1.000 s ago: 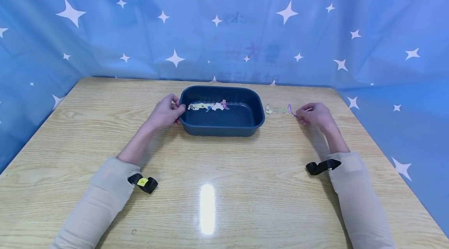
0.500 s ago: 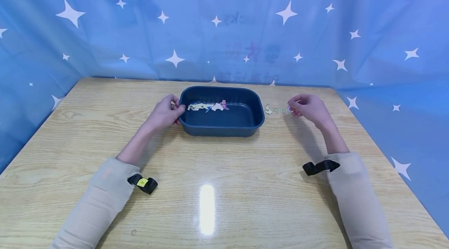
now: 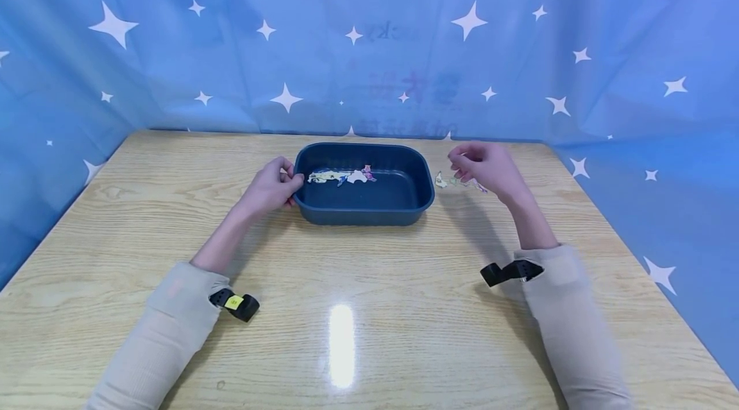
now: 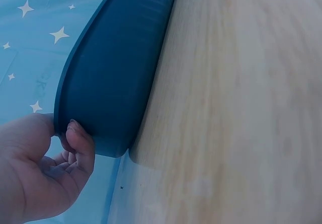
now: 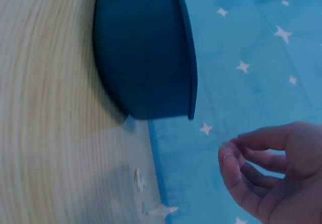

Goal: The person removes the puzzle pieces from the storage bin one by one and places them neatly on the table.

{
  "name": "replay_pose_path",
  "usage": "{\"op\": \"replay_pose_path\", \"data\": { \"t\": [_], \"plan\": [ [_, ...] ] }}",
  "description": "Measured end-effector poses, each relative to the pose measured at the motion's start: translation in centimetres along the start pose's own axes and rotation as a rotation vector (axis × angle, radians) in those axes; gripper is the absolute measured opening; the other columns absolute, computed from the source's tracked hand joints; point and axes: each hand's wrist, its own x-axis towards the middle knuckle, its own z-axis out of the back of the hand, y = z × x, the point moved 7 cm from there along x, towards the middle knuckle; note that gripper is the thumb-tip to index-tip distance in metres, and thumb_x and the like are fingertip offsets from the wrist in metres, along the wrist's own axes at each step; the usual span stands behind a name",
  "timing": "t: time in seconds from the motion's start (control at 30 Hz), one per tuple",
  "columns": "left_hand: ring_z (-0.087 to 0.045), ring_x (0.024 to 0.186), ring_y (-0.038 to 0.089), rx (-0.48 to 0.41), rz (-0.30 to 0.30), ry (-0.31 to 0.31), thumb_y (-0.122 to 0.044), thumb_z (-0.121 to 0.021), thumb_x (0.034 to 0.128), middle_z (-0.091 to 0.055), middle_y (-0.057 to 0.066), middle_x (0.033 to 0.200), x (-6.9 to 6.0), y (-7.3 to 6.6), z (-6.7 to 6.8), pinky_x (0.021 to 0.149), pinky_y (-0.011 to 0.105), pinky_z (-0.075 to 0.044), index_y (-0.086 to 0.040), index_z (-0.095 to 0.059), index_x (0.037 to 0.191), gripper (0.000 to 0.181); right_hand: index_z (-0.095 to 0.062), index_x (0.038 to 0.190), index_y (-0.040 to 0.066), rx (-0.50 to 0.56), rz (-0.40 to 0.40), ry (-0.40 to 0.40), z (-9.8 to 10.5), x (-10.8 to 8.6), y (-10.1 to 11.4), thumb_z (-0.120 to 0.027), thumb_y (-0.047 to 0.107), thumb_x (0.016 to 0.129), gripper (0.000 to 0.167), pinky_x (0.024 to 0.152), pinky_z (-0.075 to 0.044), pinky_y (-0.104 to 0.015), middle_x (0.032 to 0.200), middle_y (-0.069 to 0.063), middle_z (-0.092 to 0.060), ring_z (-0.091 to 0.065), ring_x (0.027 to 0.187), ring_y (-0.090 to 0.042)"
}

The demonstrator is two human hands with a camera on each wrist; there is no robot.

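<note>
A dark blue rectangular bin [image 3: 364,217] stands near the table's far edge. My left hand [image 3: 271,184] pinches its left rim, thumb over the top; the left wrist view shows the fingers curled against the bin's outer end [image 4: 113,68]. Inside lie small flat colourful cutouts [image 3: 329,175], including a white one [image 3: 358,176]. To the right of the bin, several little cutouts lie in a row, with a white one [image 3: 441,179] nearest and a purplish one [image 3: 480,186] farthest. My right hand [image 3: 485,167] hovers over this row, thumb and forefinger together; whether anything thin sits between them is unclear.
The wooden table [image 3: 288,307] carries a bright light reflection in front of the bin. A blue curtain [image 3: 323,63] with white stars hangs behind the table and along its sides. Black wrist cameras sit on both sleeves.
My right hand has risen from the row's right end and moved left toward the bin, uncovering the purplish cutout and covering part of the row. My left hand and the bin stay put.
</note>
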Motion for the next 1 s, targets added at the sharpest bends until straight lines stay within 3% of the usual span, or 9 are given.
{"op": "replay_pose_path", "data": {
  "t": [0.13, 0.37, 0.67, 1.0],
  "plan": [
    [-0.064, 0.066, 0.026, -0.002, 0.001, 0.000, -0.017, -0.051, 0.1056, -0.058, 0.009, 0.074, 0.0, 0.0, 0.0, 0.063, 0.034, -0.058, -0.003, -0.043, 0.104, 0.016, -0.065, 0.119, -0.002, 0.027, 0.026, 0.010, -1.1, 0.7, 1.0, -0.058, 0.024, 0.104, 0.031, 0.069, -0.057, -0.024, 0.097, -0.013, -0.070, -0.068, 0.077, -0.015],
    [-0.063, 0.062, 0.023, -0.006, -0.015, -0.014, -0.015, -0.051, 0.1041, -0.059, 0.009, 0.073, -0.1, -0.4, 0.1, 0.059, 0.031, -0.057, -0.003, -0.043, 0.102, 0.015, -0.065, 0.120, -0.005, 0.067, 0.055, 0.052, -4.1, 2.4, 2.6, -0.059, 0.019, 0.104, 0.029, 0.073, -0.058, -0.025, 0.106, -0.023, -0.069, -0.068, 0.091, -0.031],
    [-0.063, 0.062, 0.022, -0.006, -0.008, -0.014, -0.016, -0.052, 0.1037, -0.058, 0.008, 0.073, 0.0, -0.2, -0.1, 0.061, 0.033, -0.057, -0.003, -0.043, 0.103, 0.016, -0.063, 0.123, -0.007, 0.104, 0.048, 0.129, -8.4, 4.0, 3.9, -0.056, 0.012, 0.105, 0.027, 0.090, -0.055, -0.052, 0.114, -0.028, -0.066, -0.064, 0.099, -0.046],
    [-0.063, 0.061, 0.023, 0.007, -0.001, -0.021, -0.016, -0.053, 0.1035, -0.059, 0.007, 0.072, 0.0, -0.2, 0.0, 0.060, 0.034, -0.058, -0.003, -0.044, 0.103, 0.016, -0.065, 0.123, -0.004, 0.015, 0.100, 0.243, -12.5, 5.4, 4.8, -0.059, 0.009, 0.103, 0.025, 0.085, -0.056, -0.048, 0.118, -0.022, -0.068, -0.067, 0.095, -0.038]
  ]
}}
